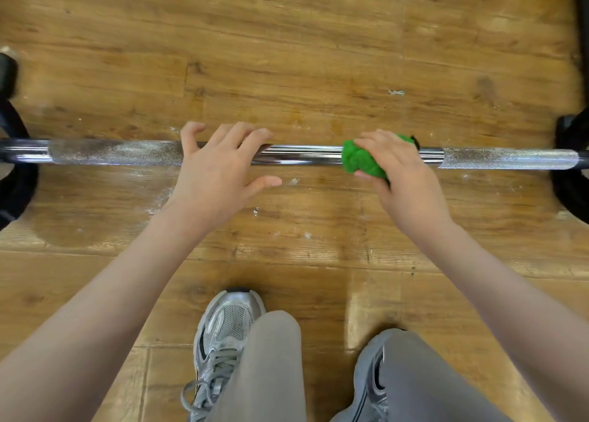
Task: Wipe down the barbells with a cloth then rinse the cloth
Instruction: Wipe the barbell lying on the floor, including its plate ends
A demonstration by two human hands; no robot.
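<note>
I am gripping the bunched green cloth [363, 160] in my right hand [404, 179], fingers curled round it and pressing it onto the smooth middle of the barbell shaft [306, 155]. My left hand [216, 170] is hovering open over the shaft, fingers spread, holding nothing; whether the fingertips are touching the steel I cannot tell. The bar is lying across the wooden floor [287, 55], black plates [16, 173] showing at both side edges of the view. I am judging this as mid-wipe: next I should be sliding the cloth along toward the knurled section [510, 162], with rinsing not yet begun.
</note>
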